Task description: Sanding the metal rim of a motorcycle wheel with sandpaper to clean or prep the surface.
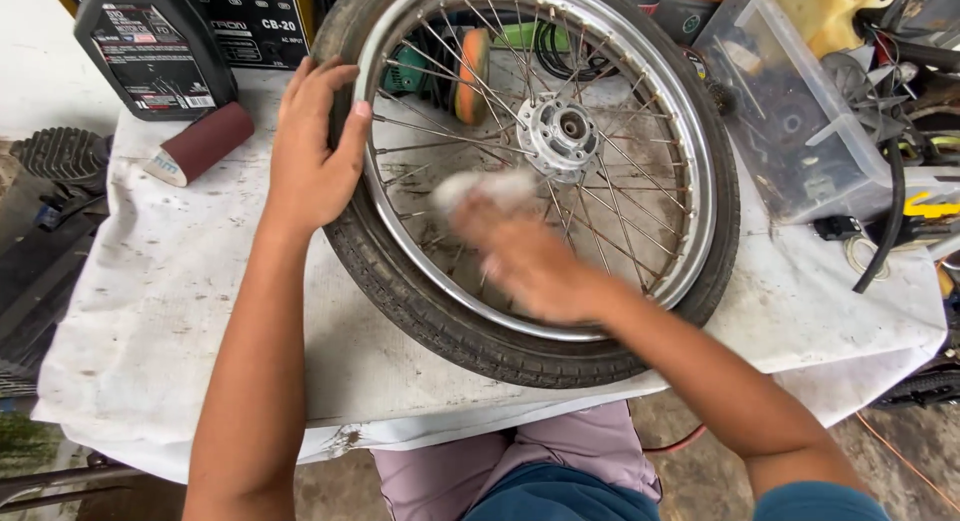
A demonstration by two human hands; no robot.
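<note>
A spoked motorcycle wheel with a black tyre and chrome rim lies flat on a table covered with a white cloth. My left hand rests flat on the tyre and rim at the wheel's left side. Blurred with motion, my right hand is over the spokes just below the hub. It holds a small white pad against the spokes.
A roll of red-brown sandpaper and a black oil bottle stand at the table's back left. A clear plastic bin of parts and cables sits at the right. A green tool with an orange disc lies behind the wheel.
</note>
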